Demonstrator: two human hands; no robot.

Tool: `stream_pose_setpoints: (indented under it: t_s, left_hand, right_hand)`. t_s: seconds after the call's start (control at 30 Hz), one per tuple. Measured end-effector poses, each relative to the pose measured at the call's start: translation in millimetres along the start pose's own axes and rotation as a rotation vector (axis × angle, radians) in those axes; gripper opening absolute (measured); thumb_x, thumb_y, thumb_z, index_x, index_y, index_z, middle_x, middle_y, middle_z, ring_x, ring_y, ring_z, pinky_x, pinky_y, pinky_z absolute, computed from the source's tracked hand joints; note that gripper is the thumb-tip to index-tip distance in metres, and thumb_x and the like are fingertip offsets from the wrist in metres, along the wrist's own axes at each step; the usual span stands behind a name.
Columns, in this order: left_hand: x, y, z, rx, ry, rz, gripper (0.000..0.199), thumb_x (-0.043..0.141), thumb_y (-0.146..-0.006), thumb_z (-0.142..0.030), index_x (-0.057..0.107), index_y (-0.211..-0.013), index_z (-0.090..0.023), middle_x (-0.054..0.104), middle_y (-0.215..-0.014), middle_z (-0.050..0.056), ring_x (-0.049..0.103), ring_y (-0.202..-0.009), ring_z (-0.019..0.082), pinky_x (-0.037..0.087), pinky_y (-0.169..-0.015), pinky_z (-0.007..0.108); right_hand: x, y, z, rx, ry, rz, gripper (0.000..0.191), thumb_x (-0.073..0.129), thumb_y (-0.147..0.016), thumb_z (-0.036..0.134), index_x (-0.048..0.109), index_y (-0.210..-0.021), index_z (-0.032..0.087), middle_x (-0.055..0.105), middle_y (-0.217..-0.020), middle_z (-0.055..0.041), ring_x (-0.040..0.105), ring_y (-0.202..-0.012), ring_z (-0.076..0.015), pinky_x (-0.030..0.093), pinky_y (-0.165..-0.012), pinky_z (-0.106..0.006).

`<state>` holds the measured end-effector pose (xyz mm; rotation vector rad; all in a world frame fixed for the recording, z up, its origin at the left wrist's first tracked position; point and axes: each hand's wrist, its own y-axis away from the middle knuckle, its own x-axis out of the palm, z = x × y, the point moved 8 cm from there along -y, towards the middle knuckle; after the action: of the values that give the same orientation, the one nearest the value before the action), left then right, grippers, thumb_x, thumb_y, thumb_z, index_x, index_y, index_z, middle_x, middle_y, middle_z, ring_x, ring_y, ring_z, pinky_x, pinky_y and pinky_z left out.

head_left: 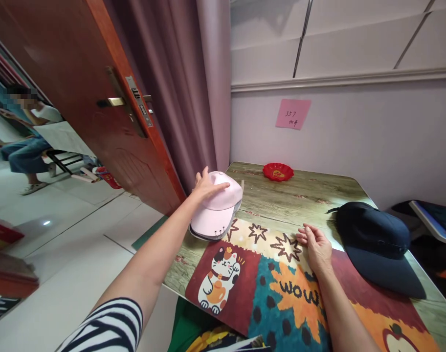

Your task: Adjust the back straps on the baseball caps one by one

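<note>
A pale pink cap (221, 198) sits at the left side of the wood-patterned table (311, 188), its brim toward me. On its crown rests my left hand (208, 188), fingers spread over the top and side. My right hand (318, 247) is over the painted mat (245, 293), near its star shapes, fingers slightly curled and apart, holding nothing. To the right of that hand lies a dark navy cap (373, 232), brim pointing to the lower right. The mat shows a lucky cat and the word WOW.
Toward the back of the table is a red scalloped dish (278, 171). A pink note (293, 114) hangs on the wall. At left stand a wooden door (79, 73) and a purple curtain (179, 83); beyond, a person sits.
</note>
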<state>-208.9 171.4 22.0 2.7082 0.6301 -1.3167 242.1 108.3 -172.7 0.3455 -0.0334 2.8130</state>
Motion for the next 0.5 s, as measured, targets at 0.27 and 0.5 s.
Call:
stream_pose_setpoints:
  t_s: [0.27, 0.5]
  left_hand:
    - [15.9, 9, -8, 0.070, -0.103, -0.034, 0.095, 0.081, -0.064, -0.058, 0.044, -0.144, -0.022, 0.056, -0.144, 0.018, 0.050, -0.136, 0.038, 0.041, -0.109, 0.045]
    - [-7.7, 23, -11, 0.118, 0.023, -0.224, 0.070, 0.082, -0.067, -0.039, 0.058, -0.131, -0.023, 0.070, -0.127, 0.011, 0.065, -0.118, 0.031, 0.049, -0.102, 0.041]
  right_hand:
    - [0, -3, -1, 0.002, 0.001, 0.009, 0.053, 0.081, -0.075, 0.058, 0.068, -0.106, 0.017, 0.072, -0.088, -0.0045, 0.069, -0.066, -0.0124, 0.057, -0.059, -0.023]
    - [4, 2, 5, -0.001, -0.015, 0.029, 0.052, 0.082, -0.076, 0.056, 0.069, -0.106, 0.016, 0.071, -0.088, -0.0052, 0.068, -0.065, -0.0113, 0.055, -0.057, -0.021]
